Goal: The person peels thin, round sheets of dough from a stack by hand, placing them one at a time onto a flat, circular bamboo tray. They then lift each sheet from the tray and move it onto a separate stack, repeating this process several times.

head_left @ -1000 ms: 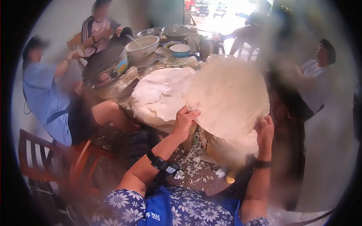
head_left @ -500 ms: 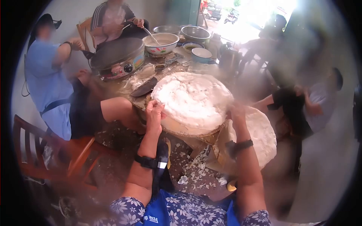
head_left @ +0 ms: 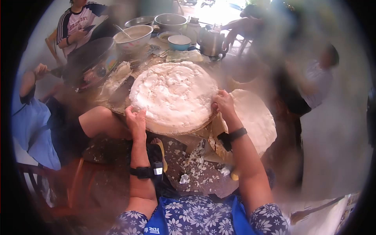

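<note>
A wide, pale, round stack of thin flatbreads (head_left: 174, 96) with a lumpy top lies at the table's near edge. My left hand (head_left: 136, 121) grips its lower left rim, thumb and fingers curled at the edge. At the right rim, my right hand (head_left: 226, 105) has its fingers closed on the edge of the same stack. Just beyond my right forearm is another large pale flatbread round (head_left: 254, 121), partly covered by that arm. A woven edge shows beneath the stack in front.
A round electric griddle (head_left: 88, 64), a bowl with a ladle (head_left: 133, 37), a blue bowl (head_left: 179, 43) and a metal kettle (head_left: 211, 41) stand on the table. People sit left, behind and right. White scraps (head_left: 196, 158) litter the floor. A wooden chair (head_left: 74, 184) is at left.
The whole view has shifted, so the table and people appear farther left. Both my hands remain at the stack's rim. The ladle now rests in the bowl without the seated person's hand on it.
</note>
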A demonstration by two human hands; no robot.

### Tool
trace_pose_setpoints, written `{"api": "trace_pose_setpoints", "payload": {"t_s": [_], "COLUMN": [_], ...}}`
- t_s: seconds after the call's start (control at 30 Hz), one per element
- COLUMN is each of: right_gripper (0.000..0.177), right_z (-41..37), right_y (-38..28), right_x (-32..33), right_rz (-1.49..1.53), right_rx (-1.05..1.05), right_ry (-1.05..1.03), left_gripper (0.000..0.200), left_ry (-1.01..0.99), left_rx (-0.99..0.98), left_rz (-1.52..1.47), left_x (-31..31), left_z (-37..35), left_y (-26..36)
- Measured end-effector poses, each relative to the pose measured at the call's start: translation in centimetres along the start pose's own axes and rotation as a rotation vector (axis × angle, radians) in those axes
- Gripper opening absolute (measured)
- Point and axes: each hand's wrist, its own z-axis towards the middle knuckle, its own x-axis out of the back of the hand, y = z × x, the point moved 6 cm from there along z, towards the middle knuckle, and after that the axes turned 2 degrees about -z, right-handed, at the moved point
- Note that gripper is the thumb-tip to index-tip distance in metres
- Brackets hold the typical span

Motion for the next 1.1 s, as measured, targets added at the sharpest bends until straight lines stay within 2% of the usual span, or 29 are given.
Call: {"api": "trace_pose_setpoints", "payload": {"t_s": [0.13,0.23,0.33,0.4,0.6,0.77,1.0,1.1], "right_gripper": [0.042,0.042,0.042,0.042,0.045,0.046,0.042,0.043], "right_z": [0.2,0.3,0.1,0.1,0.6,1.6,0.1,-0.4], "right_y": [0.2,0.0,-0.3,-0.2,0.3,1.3,-0.8,-1.1], "right_x": [0.2,0.1,0.0,0.1,0.4,0.4,0.2,0.2], "right_rz": [-0.026,-0.021,0.027,0.002,0.016,0.051,-0.184,-0.158], "right_rx": [0.021,-0.008,0.056,0.048,0.066,0.060,0.088,0.088], "right_ry": [0.072,0.027,-0.035,-0.007,0.011,-0.007,0.033,0.021], "left_gripper": [0.059,0.061,0.061,0.061,0.062,0.061,0.067,0.070], "left_ry": [-0.023,-0.051,-0.066,-0.071,-0.122,-0.114,-0.121,-0.142], "left_rx": [-0.013,0.027,0.039,0.018,-0.016,-0.046,-0.078,-0.043], "left_rz": [0.066,0.108,0.215,0.316,0.379,0.637,0.914,1.028], "left_x": [-0.3,-0.3,-0.1,0.2,0.5,1.0,0.5,0.2], "left_z": [0.1,-0.3,-0.3,0.2,0.6,1.3,0.1,-0.7], "left_y": [0.3,1.2,1.3,0.9,0.5,0.2,2.5,3.9]}}
